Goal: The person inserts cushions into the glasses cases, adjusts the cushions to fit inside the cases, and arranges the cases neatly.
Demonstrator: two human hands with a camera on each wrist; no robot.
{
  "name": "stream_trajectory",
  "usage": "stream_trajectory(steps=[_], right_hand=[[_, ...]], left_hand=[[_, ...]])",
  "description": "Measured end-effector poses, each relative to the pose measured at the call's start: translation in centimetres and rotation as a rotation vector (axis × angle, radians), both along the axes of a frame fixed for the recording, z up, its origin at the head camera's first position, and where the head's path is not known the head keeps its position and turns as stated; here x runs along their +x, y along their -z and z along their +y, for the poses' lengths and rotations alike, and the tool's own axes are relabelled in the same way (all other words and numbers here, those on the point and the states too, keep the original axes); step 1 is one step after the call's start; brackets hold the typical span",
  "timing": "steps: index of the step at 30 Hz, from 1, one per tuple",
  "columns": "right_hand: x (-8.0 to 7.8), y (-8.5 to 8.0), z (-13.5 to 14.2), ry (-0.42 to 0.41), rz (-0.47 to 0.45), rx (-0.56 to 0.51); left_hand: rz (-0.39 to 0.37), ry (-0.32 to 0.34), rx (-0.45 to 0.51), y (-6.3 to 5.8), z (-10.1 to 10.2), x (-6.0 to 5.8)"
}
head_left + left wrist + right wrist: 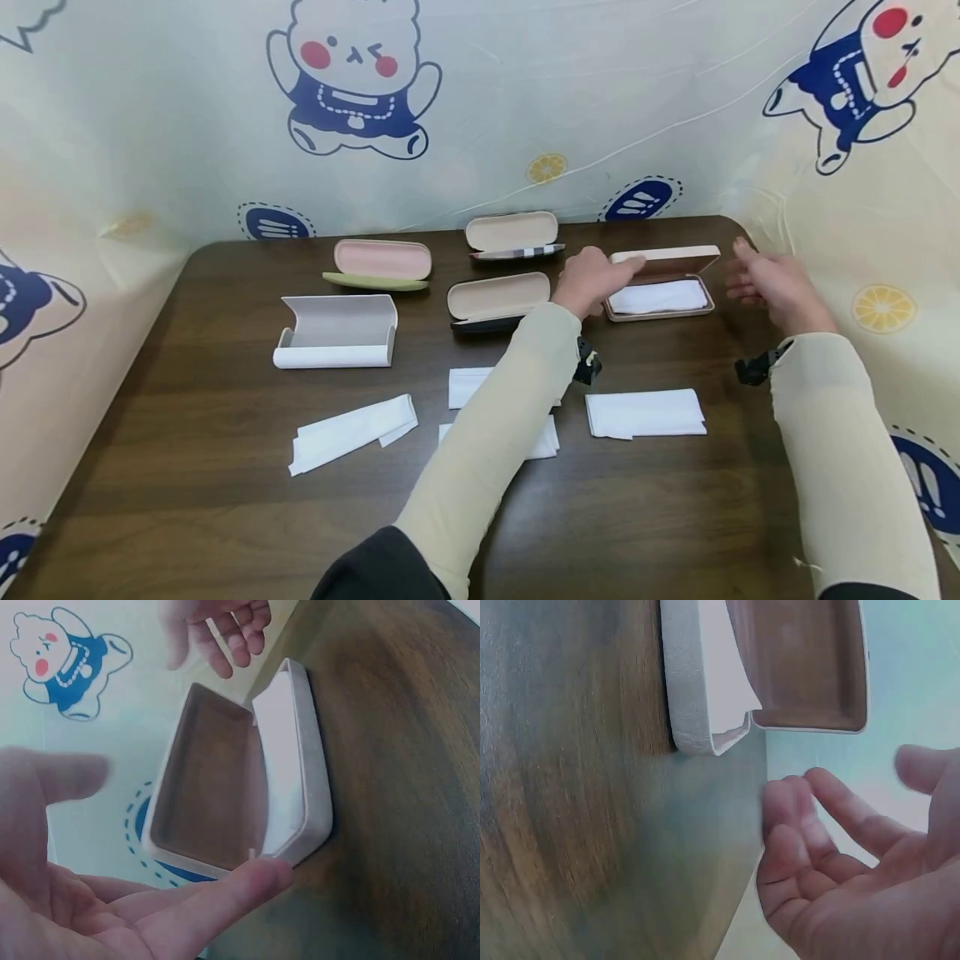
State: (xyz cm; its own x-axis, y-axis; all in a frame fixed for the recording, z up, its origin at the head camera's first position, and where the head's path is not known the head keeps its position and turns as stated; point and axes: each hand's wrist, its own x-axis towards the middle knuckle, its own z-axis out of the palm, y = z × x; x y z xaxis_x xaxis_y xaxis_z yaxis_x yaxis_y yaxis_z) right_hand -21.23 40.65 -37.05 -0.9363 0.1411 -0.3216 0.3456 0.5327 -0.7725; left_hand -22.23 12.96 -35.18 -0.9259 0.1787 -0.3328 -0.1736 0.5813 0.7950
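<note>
An opened glasses case [660, 315] with a pale outside and brown lining stands at the back right of the table. Inside its base lies a folded white cloth [660, 297]. My left hand [592, 279] is at the case's left end, thumb stretched out toward the raised lid [206, 772]; in the left wrist view a fingertip meets the corner by the hinge. Off the case's right end, my right hand [780, 287] hovers with loosely bent fingers and nothing in them. A gap shows between those fingers and the case in the right wrist view.
More opened cases stand to the left: a pink-lined green one [382, 262], a white one [337, 333], a black one [498, 300] and one with a checked edge [517, 233]. Folded white cloths [645, 414] lie in front, some behind my left sleeve. A printed curtain [480, 100] borders the table.
</note>
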Motion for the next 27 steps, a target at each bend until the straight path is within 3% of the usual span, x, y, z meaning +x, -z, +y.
stream_trajectory(steps=[8,16,21,27], right_hand=[[-0.7,-0.4,-1.9,-0.105,-0.176,0.050],[-0.9,-0.2,-2.4,-0.103,-0.189,0.084],[-1.1,0.0,-2.3,-0.082,-0.192,0.082],[-1.1,0.0,-2.0,-0.070,-0.189,0.075]], left_hand=[[-0.057,-0.099,0.071,1.4,-0.1,-0.5],[-0.078,-0.142,0.157,2.6,0.3,-1.0],[-0.066,-0.139,0.179,2.6,0.4,-1.1],[-0.103,-0.125,0.212,2.5,0.6,-1.4]])
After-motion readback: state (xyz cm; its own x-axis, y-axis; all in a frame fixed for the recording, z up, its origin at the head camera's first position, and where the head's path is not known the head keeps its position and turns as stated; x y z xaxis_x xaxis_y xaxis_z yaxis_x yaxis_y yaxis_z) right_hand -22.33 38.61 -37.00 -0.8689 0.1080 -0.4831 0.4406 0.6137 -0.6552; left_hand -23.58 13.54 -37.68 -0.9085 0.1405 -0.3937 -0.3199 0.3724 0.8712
